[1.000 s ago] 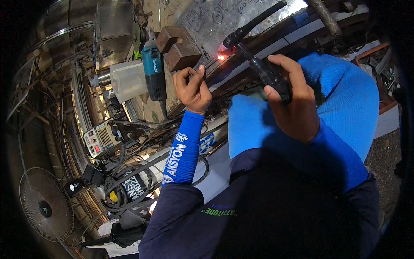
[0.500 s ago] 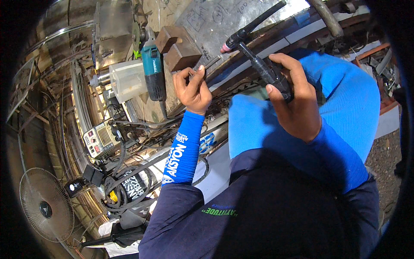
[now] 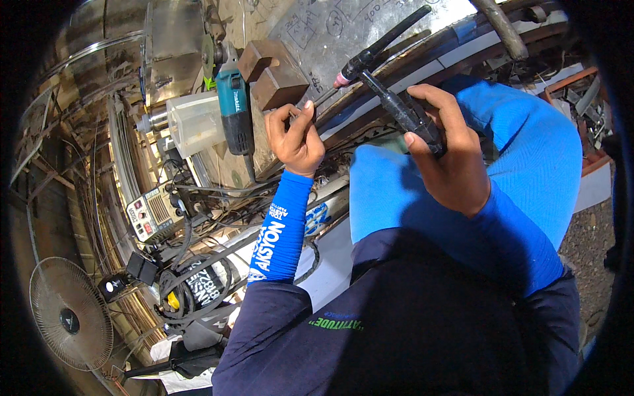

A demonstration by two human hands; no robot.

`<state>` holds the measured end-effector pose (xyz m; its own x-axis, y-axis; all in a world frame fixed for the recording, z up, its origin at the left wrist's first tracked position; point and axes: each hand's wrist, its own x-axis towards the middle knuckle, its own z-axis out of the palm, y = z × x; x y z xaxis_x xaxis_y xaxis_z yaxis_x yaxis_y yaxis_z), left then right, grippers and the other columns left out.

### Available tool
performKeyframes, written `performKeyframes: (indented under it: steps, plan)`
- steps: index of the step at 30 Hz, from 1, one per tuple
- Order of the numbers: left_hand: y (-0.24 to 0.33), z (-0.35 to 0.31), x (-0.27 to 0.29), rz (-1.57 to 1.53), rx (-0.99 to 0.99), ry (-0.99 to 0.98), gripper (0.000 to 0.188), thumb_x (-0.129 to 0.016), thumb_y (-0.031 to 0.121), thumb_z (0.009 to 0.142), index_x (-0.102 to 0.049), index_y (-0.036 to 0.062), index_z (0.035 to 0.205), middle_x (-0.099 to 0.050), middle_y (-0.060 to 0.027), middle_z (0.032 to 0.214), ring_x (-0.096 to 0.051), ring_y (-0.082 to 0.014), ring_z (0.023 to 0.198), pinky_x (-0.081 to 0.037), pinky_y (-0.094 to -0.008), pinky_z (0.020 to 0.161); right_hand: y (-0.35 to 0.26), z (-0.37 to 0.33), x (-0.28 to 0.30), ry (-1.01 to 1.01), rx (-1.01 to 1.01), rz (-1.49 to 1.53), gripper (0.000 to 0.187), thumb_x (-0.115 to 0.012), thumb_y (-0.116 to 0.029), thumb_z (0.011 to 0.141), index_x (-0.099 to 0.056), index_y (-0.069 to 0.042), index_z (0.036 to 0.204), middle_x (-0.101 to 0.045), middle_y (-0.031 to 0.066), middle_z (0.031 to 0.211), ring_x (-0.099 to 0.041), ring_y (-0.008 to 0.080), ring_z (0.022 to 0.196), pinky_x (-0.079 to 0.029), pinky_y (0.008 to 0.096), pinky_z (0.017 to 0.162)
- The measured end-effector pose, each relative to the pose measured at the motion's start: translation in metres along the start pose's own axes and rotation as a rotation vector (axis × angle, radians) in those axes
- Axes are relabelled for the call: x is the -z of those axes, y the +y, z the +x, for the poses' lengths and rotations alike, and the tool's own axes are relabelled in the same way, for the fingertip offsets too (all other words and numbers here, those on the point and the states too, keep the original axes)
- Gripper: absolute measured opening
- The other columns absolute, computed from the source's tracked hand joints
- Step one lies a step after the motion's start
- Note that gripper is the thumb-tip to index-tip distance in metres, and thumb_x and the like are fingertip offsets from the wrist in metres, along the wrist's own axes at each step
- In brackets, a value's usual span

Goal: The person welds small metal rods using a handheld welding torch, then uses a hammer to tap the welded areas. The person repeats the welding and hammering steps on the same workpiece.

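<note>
My right hand [image 3: 456,158] is closed around the black handle of a TIG welding torch [image 3: 403,112]. The torch has a pink nozzle at its head and a long black back cap pointing up and right. Between the pinched fingers of my left hand [image 3: 296,142] is a thin metal rod [image 3: 325,97], running up and right toward the nozzle. Whether nozzle and rod touch, I cannot tell. Just beyond my left fingertips stands a notched brown metal block [image 3: 281,82] on the bench.
A teal angle grinder [image 3: 234,109] lies left of the block, beside a translucent plastic container [image 3: 197,122]. The metal sheet [image 3: 317,30] bears handwriting. Cables surround a welding machine [image 3: 155,211]. Lower left is a fan [image 3: 69,320]; a wooden handle [image 3: 500,30] protrudes at upper right.
The torch has shifted slightly left and down, bringing its nozzle over the rod's far end. My left hand stays in nearly the same place.
</note>
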<state>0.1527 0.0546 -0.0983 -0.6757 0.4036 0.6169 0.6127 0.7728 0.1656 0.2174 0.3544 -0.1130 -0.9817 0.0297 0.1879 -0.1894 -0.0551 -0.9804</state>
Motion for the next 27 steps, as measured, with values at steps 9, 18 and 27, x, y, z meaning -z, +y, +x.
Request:
performKeyframes:
  steps: [9,18,27]
  plan:
    - [-0.0027,-0.0005,0.0003,0.021,-0.025,-0.025,0.037,-0.072,-0.014,0.077,-0.084,0.0026,0.108,-0.065,-0.0112,0.099,-0.061,-0.0253,0.088,-0.049,-0.0347,0.078,0.0058,0.0015,0.0004,-0.012,0.072,-0.039,0.047,-0.068,0.002,0.095,-0.058,0.001,0.141,-0.069,0.0248,0.125,-0.075,0.0439,0.105,-0.059,0.0417,0.092]
    - [-0.0013,-0.0019,0.0011,-0.020,0.020,-0.011,0.049,-0.072,-0.012,0.075,-0.085,0.0111,0.115,-0.063,-0.0106,0.097,-0.055,-0.0271,0.086,-0.045,-0.0364,0.075,0.0016,-0.0013,0.0003,0.036,-0.043,0.050,0.050,-0.067,-0.003,0.099,-0.053,0.002,0.146,-0.070,0.0188,0.113,-0.071,0.0231,0.097,-0.056,0.0342,0.089]
    - [0.0003,0.0006,0.0004,0.005,-0.004,-0.007,0.047,-0.072,-0.013,0.074,-0.085,0.0102,0.112,-0.063,-0.0110,0.097,-0.055,-0.0281,0.085,-0.045,-0.0372,0.074,0.0003,-0.0005,0.0050,0.003,-0.076,0.050,0.052,-0.066,-0.001,0.099,-0.051,0.003,0.148,-0.072,0.0178,0.114,-0.070,0.0181,0.099,-0.056,0.0316,0.090]
